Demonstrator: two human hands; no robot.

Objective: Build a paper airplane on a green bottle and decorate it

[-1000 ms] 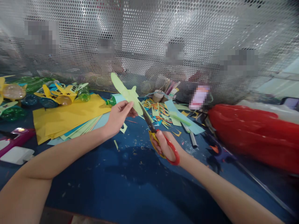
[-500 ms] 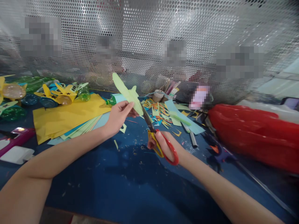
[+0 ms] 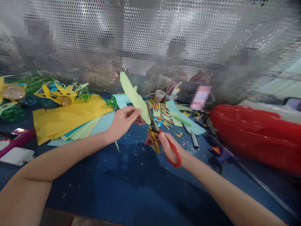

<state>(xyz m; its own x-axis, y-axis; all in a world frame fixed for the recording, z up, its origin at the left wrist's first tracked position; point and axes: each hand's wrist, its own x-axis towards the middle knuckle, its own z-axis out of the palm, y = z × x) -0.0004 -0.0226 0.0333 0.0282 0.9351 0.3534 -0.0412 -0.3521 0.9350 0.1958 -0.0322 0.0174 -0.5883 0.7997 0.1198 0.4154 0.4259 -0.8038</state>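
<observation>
Between thumb and fingers, my left hand [image 3: 125,122] pinches a light green paper cutout [image 3: 135,95], long and rounded at its upper end. My right hand [image 3: 168,144] grips scissors [image 3: 154,125] with one red and one yellow handle loop, which are spread apart. The dark blades lie along the cutout's lower right edge. Behind the hands, a pile of paper scraps [image 3: 162,113] in green, orange and blue covers part of the blue table [image 3: 117,188]. A green bottle [image 3: 113,102] lies just beyond my left hand.
Yellow sheets [image 3: 70,116] and fanned coloured paper [image 3: 82,128] lie left. Several bottle crafts [image 3: 63,95] stand behind them. At right are a red plastic bag [image 3: 256,135] and a glue gun [image 3: 223,153]. A perforated metal screen [image 3: 145,28] rises at the back; people sit beyond it.
My left hand and the green cutout have shifted slightly right, and the cutout has turned a little. The scissors' handle loops are spread wider.
</observation>
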